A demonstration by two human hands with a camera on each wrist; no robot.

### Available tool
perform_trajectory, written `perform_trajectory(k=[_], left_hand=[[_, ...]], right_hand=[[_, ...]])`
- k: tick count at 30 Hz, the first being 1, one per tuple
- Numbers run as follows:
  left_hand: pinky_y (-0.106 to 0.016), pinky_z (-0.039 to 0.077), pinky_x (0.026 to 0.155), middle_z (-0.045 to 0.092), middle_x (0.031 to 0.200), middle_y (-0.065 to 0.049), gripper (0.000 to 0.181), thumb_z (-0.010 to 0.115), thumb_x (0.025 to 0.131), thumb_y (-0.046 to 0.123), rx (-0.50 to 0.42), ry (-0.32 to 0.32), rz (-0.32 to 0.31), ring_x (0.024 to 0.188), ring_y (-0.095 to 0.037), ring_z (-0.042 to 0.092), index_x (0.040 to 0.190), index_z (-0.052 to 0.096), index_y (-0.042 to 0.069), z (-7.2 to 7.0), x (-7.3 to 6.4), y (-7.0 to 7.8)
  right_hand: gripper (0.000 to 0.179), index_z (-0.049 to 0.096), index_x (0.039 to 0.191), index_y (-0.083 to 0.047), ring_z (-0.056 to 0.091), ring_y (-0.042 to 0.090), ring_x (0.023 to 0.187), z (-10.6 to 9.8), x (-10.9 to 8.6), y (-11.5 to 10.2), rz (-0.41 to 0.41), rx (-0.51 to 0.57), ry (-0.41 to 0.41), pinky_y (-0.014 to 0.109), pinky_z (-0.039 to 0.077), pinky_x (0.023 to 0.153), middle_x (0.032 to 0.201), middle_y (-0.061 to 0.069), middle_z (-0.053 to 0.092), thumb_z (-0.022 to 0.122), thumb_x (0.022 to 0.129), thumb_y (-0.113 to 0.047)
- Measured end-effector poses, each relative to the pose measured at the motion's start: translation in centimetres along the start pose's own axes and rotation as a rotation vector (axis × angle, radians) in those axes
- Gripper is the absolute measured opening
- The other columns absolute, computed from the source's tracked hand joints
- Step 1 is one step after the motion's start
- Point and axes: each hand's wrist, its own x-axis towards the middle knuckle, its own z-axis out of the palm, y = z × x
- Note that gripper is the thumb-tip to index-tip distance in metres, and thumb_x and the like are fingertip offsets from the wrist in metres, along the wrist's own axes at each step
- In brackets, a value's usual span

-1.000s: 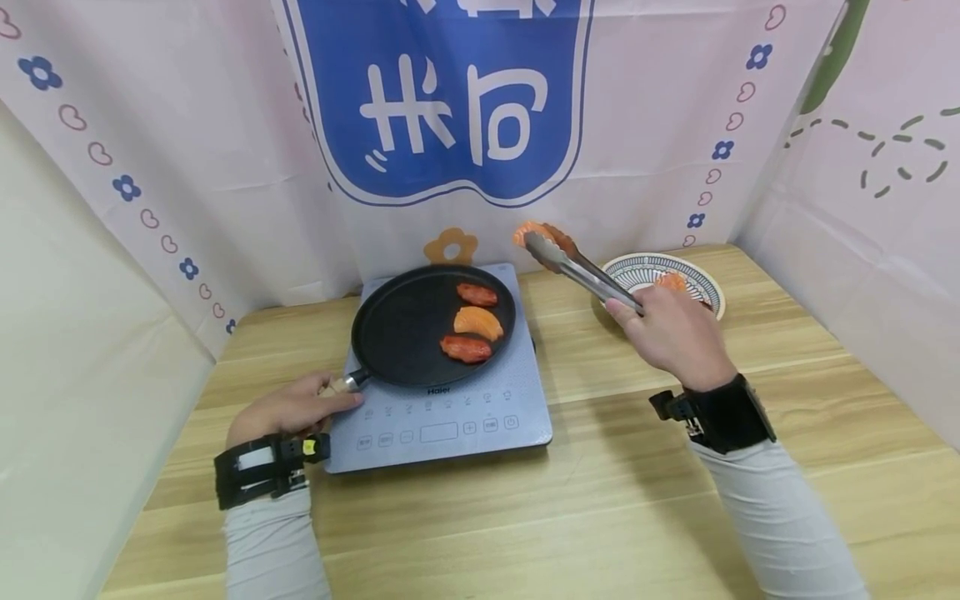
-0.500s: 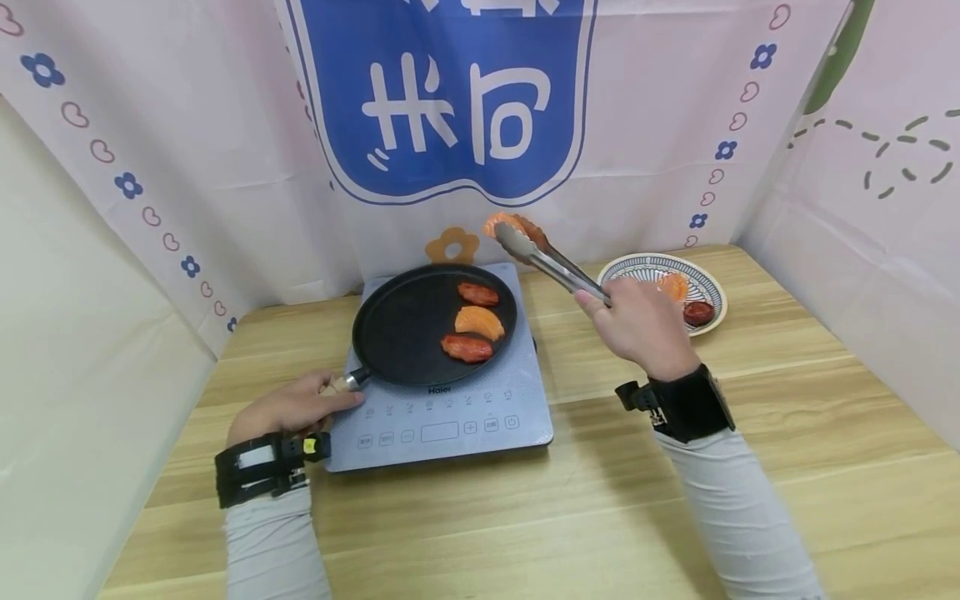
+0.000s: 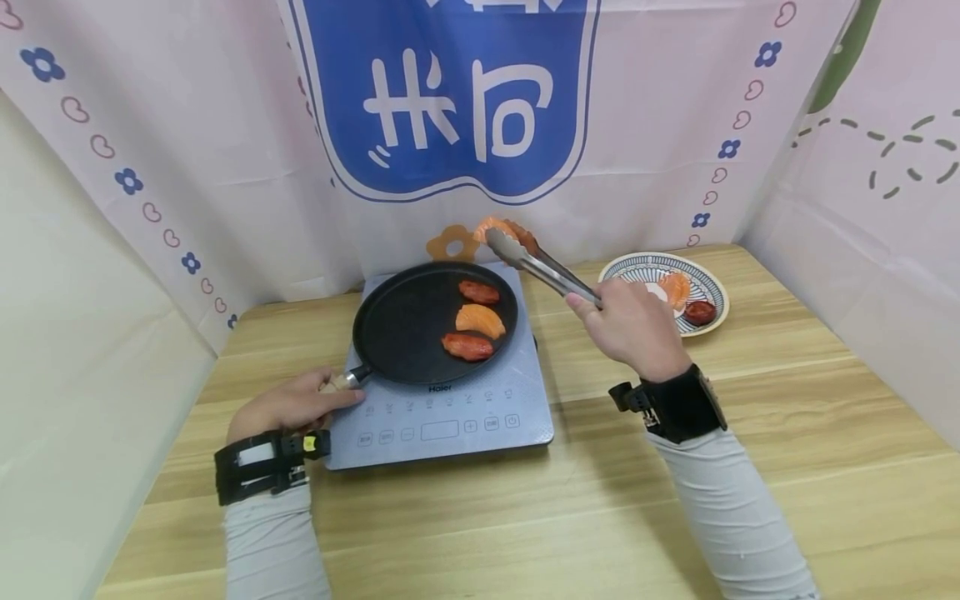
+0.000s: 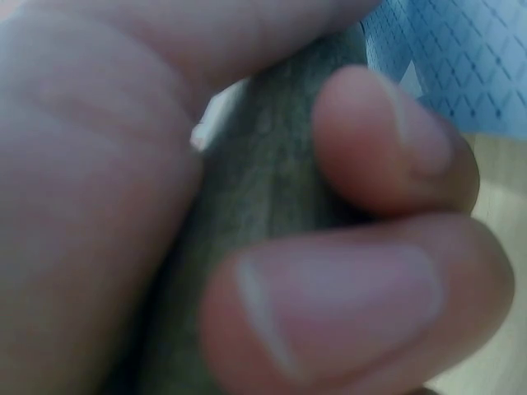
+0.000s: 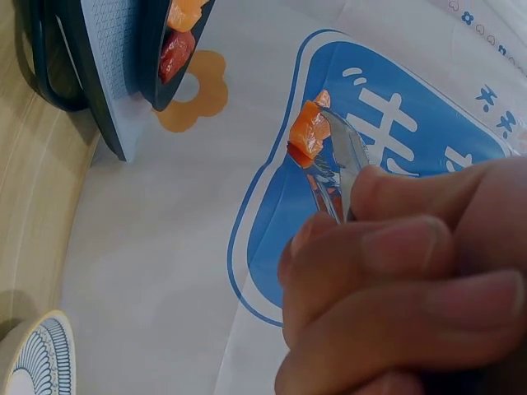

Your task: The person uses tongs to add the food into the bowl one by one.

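In the head view my left hand (image 3: 288, 407) grips the wooden handle (image 3: 339, 383) of a flat black frying pan (image 3: 401, 329). Its fingers curl round that handle in the left wrist view. My right hand (image 3: 637, 323) holds metal tongs (image 3: 546, 271), raised beyond the pan's right side. An orange slice with pale stripes, like salmon (image 3: 489, 227), is pinched between the tong tips; the right wrist view shows this orange slice (image 5: 309, 132) too. On the pan's right half lie a similar orange slice (image 3: 480, 321) and two reddish-brown pieces like chicken wings (image 3: 467, 347).
The pan sits on a grey induction cooktop (image 3: 442, 446) on a wooden table (image 3: 450, 533). At the back right, a patterned plate (image 3: 708, 283) bears an orange slice (image 3: 675, 290) and a dark red piece (image 3: 700, 313). A printed cloth (image 3: 637, 100) hangs close behind.
My right hand has moved left with the tongs and orange slice, from near the plate toward the pan's back right; the dark red piece has come into view. My left hand stays put.
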Motion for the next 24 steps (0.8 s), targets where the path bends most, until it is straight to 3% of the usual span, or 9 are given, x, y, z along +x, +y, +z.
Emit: perform_trajectory(k=[8, 17, 24], left_hand=[[-0.024, 0.044, 0.051, 0.056, 0.068, 0.003, 0.041, 0.064, 0.106, 0.036, 0.021, 0.008, -0.005, 0.055, -0.010, 0.050, 0.123, 0.050, 0.001, -0.1, 0.0, -0.1], [-0.024, 0.046, 0.053, 0.056, 0.072, 0.003, 0.043, 0.063, 0.106, 0.038, 0.014, 0.001, -0.016, 0.058, -0.010, 0.051, 0.126, 0.050, 0.002, -0.1, 0.1, -0.1], [-0.024, 0.044, 0.051, 0.055, 0.069, 0.003, 0.040, 0.063, 0.106, 0.039, 0.039, 0.006, -0.006, 0.055, -0.010, 0.050, 0.119, 0.052, 0.003, -0.1, 0.1, -0.1]], right_hand=[[0.050, 0.057, 0.078, -0.013, 0.053, 0.025, 0.066, 0.8, -0.2, -1.2, 0.003, -0.005, -0.049, 0.035, 0.038, 0.054, 0.074, 0.005, 0.051, 0.051, 0.109, -0.051], [0.048, 0.059, 0.077, -0.014, 0.053, 0.024, 0.065, 1.7, -0.5, -2.3, -0.063, -0.029, -0.057, 0.035, 0.039, 0.054, 0.070, 0.004, 0.051, 0.052, 0.109, -0.050], [0.045, 0.061, 0.078, -0.016, 0.051, 0.021, 0.062, 2.4, -1.0, -3.3, -0.103, -0.037, -0.054, 0.034, 0.037, 0.053, 0.068, 0.002, 0.050, 0.055, 0.108, -0.049]])
